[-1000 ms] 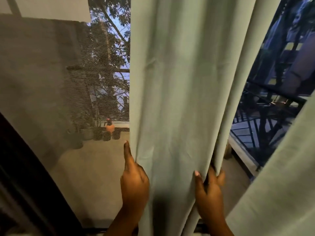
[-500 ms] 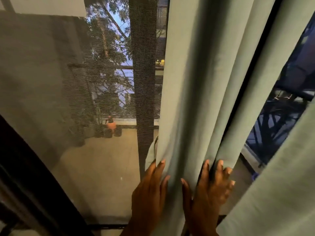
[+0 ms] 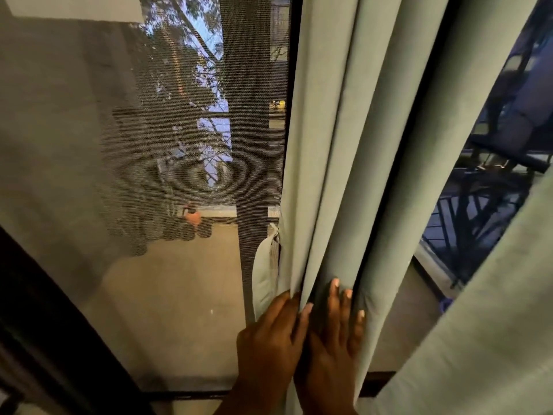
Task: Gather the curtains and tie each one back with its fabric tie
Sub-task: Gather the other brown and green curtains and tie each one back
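Note:
A pale green curtain (image 3: 374,145) hangs in the middle, bunched into several upright folds. My left hand (image 3: 269,339) lies flat against its left edge, fingers straight. My right hand (image 3: 332,339) sits right beside it, with straight fingers pressed into the folds and their tips spread over the pleats. A pale fabric tie (image 3: 263,277) hangs in a loop just left of the curtain, above my left hand and not touched. A second green curtain (image 3: 484,324) slants across the lower right corner.
A dark mesh screen (image 3: 149,145) covers the window to the left, with a dark upright bar (image 3: 251,115) beside the curtain. A balcony floor with pots shows beyond. A black frame (image 3: 45,324) runs along the lower left. Railings (image 3: 478,211) show at right.
The curtain's left edge has slid right, bunching into tighter folds. My two hands have come together side by side. The fabric tie and the screen's upright bar have come into view.

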